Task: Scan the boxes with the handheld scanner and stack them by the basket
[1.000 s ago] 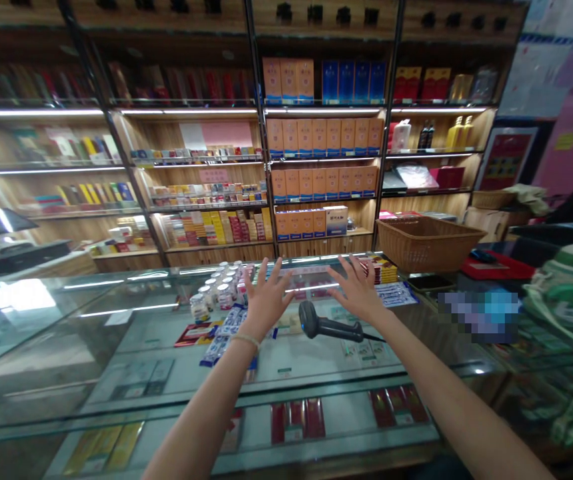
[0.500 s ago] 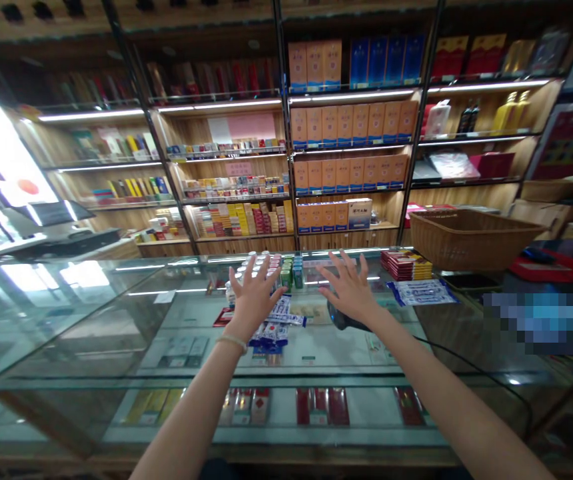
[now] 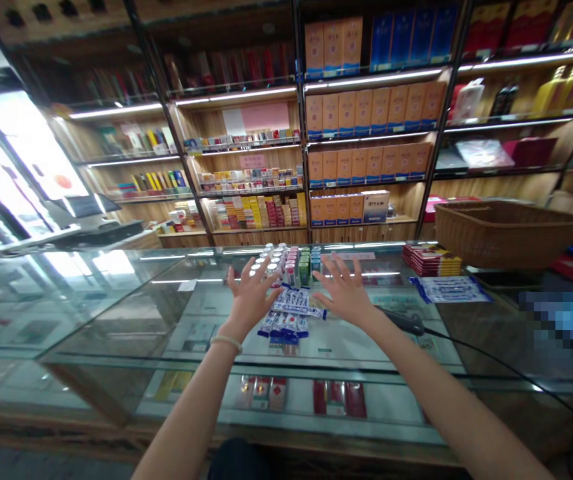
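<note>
Both hands are held out over a glass counter point(image 3: 356, 347) with fingers spread and nothing in them. My left hand point(image 3: 251, 298), a pale band on its wrist, is beside a pile of blue-and-white wrapped packets point(image 3: 286, 327). Behind it stand rows of small bottles with white lids point(image 3: 272, 268), partly hidden by the fingers, with pink containers point(image 3: 292, 263) and green containers point(image 3: 305, 267) to their right. My right hand point(image 3: 345, 293) hovers right of the packets. Past its wrist, a dark handheld device point(image 3: 404, 323) with a cable lies on the glass, partly covered by my forearm.
To the right are a stack of red and yellow packs point(image 3: 429, 260), more blue-and-white packets point(image 3: 450, 290) and a brown basket point(image 3: 511, 233). Cigarette-like packs point(image 3: 336, 398) lie inside the counter. Shelves with orange boxes point(image 3: 371, 163) line the back wall.
The view has turned left, so the counter items appear farther right. My left hand no longer covers as much of the packets. Both hands stay spread and empty.
</note>
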{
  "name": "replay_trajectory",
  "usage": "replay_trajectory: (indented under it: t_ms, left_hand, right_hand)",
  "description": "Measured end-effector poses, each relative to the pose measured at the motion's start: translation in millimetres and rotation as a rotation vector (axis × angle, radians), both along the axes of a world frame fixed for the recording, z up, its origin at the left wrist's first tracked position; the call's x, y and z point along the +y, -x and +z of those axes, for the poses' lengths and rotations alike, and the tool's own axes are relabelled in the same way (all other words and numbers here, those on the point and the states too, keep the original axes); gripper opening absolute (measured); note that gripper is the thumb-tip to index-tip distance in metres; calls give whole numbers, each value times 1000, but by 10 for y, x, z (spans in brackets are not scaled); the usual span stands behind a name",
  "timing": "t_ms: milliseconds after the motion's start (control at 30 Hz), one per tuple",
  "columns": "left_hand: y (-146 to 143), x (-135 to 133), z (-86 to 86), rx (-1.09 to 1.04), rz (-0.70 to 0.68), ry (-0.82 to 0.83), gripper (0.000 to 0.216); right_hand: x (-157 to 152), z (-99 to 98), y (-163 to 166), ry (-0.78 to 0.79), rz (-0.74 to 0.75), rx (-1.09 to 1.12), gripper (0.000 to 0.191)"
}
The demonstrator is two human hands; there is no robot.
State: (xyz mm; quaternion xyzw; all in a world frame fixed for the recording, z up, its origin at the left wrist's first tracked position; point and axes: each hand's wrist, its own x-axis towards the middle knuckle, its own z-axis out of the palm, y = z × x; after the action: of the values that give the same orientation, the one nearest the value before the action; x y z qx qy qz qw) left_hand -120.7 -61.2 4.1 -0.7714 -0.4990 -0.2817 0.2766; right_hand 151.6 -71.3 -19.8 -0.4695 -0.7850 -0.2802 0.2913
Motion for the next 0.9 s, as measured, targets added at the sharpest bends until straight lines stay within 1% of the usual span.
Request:
replay_trajectory:
  t_ms: [133, 233, 500, 700, 900]
  left_hand:
    - [97, -3, -112, 26, -67, -15, 30]
    - [141, -16, -182, 10, -91, -21, 28]
    - [193, -31, -273, 26, -156, 33, 26]
    - [255, -39, -345, 32, -165, 94, 32]
    - [287, -31, -384, 34, -157, 134, 34]
  right_hand:
    - [-7, -72, 91, 1, 16, -11, 50]
    - [-8, -130, 136, -10, 24, -28, 47]
    - [-76, -228, 219, -9, 39, -102, 43]
    - [-120, -291, 223, 38, 70, -113, 39]
    - [-125, -357, 198, 37, 78, -133, 40]
